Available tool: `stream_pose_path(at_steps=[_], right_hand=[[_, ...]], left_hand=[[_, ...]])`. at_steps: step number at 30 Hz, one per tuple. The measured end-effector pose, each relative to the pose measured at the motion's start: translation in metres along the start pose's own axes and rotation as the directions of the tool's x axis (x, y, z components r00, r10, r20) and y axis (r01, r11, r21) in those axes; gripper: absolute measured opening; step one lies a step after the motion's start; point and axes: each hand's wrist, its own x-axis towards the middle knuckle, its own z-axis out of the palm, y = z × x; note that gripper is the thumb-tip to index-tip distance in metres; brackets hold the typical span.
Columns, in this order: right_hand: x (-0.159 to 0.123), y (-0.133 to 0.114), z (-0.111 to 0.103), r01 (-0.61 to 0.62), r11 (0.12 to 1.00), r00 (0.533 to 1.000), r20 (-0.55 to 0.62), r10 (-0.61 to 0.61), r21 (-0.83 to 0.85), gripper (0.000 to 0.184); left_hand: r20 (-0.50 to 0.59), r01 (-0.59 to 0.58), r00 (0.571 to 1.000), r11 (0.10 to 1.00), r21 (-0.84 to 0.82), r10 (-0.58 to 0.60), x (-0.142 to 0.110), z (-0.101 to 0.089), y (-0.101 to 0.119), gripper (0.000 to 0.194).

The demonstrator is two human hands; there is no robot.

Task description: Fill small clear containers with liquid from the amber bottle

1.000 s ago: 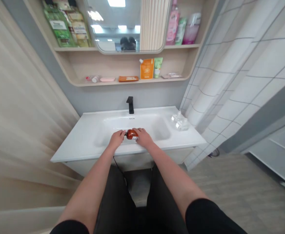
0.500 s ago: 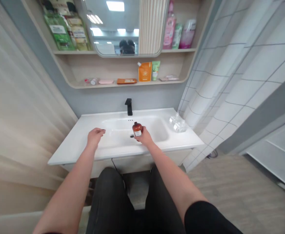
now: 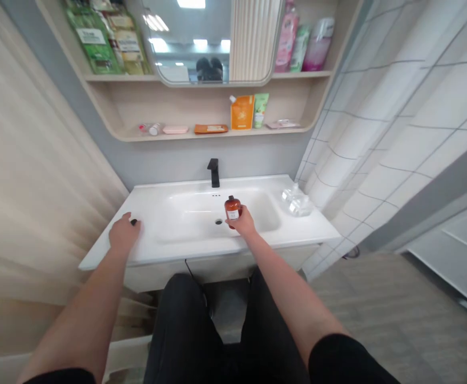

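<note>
My right hand [image 3: 245, 221] is wrapped round a brown bottle [image 3: 232, 205] with a white label and a dark top, held upright above the white sink basin [image 3: 189, 220]. At the left end of the white countertop [image 3: 147, 205], my left hand [image 3: 123, 234] is low over the surface. Its fingers are closed around a small black cap [image 3: 134, 222], which shows at their right side. I cannot tell whether the cap touches the countertop.
A black faucet [image 3: 214, 173] rises behind the basin. Clear pump bottles [image 3: 298, 204] stand on the right end of the countertop. Above, a shelf [image 3: 169, 137] holds an orange pouch [image 3: 242, 113], a green tube [image 3: 260, 110] and small items. A curtain [image 3: 49, 176] hangs at left.
My left hand has moved left and down from the basin's edge to the countertop's left end, with the black cap. My right hand still holds the bottle over the basin. The view has shifted slightly.
</note>
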Motion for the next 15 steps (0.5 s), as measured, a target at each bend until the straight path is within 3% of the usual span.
stream_pose_path(at_steps=[2, 4, 6, 8, 11, 13, 15], right_hand=[[0.000, 0.001, 0.000, 0.032, 0.999, 0.999, -0.003, -0.032, 0.005, 0.074], [0.000, 0.001, 0.001, 0.066, 0.998, 0.998, -0.006, -0.066, 0.018, 0.075], [-0.001, 0.000, 0.003, 0.089, 0.996, 0.996, -0.021, -0.088, 0.016, 0.075], [-0.004, -0.003, 0.003, 0.112, 0.994, 0.993, -0.050, -0.111, 0.002, 0.075], [-0.009, -0.010, -0.008, 0.166, 0.985, 0.972, -0.160, -0.170, -0.036, 0.071], [-0.011, -0.012, -0.029, 0.179, 0.981, 0.945, -0.267, -0.192, -0.072, 0.065], [-0.013, -0.008, -0.064, 0.147, 0.986, 0.921, -0.352, -0.166, -0.080, 0.058]], left_hand=[[-0.150, -0.069, 0.987, 0.996, -0.054, 0.060, -0.013, 0.001, 0.019, 0.055], [-0.206, -0.177, 0.967, 0.977, -0.122, 0.150, -0.035, 0.006, 0.045, 0.049], [-0.093, -0.290, 0.956, 0.937, -0.196, 0.277, -0.062, 0.017, 0.077, 0.041], [0.094, -0.375, 0.908, 0.892, -0.253, 0.409, -0.088, 0.031, 0.109, 0.038], [0.327, -0.380, 0.830, 0.887, -0.264, 0.453, -0.113, 0.049, 0.141, 0.061], [0.434, -0.353, 0.793, 0.902, -0.248, 0.429, -0.117, 0.055, 0.148, 0.073], [0.485, -0.338, 0.770, 0.910, -0.242, 0.415, -0.116, 0.056, 0.147, 0.075]])
